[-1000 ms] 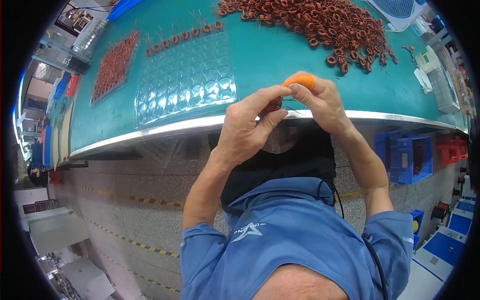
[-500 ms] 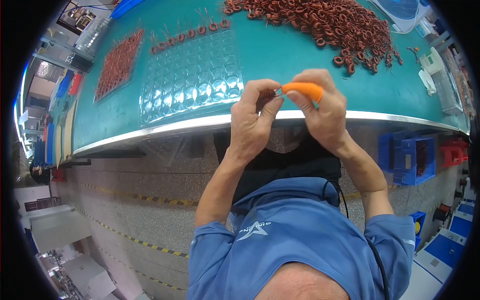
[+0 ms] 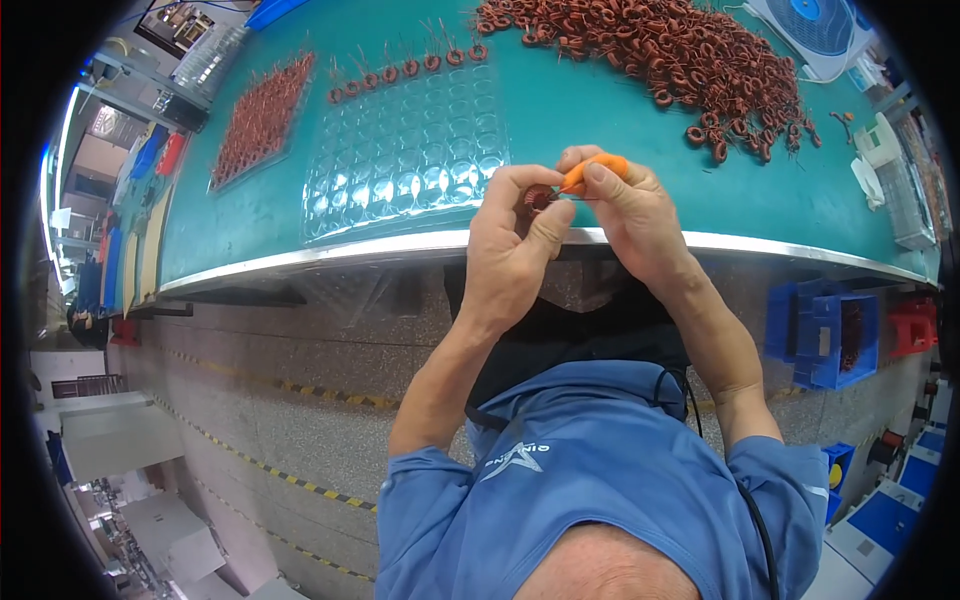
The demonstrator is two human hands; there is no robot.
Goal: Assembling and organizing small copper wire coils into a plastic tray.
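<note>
Between the fingertips of my left hand (image 3: 505, 245) is a copper-wire-wound ring coil (image 3: 538, 197), held just above the table's front edge. My right hand (image 3: 645, 215) is closed around an orange-handled tool (image 3: 606, 165). Its thin tip points at the coil; fingers partly cover the tip, so its kind is unclear. A reddish wire runs from the coil toward my right fingers. Left of the hands lies a clear plastic tray (image 3: 405, 165) with round pockets, and a row of coils (image 3: 410, 68) fills its far edge, leads upright.
A big heap of wound coils (image 3: 690, 70) covers the far right of the green table (image 3: 560, 110). At left lies a filled coil tray (image 3: 262, 125). A blue fan (image 3: 805, 20) stands at the back right. Blue crates (image 3: 825, 335) sit on the floor at right.
My right hand has turned and lowered the orange tool's handle, with the fingers now pinching near its front. The coil shows more clearly in my left hand. The whole view has shifted slightly.
</note>
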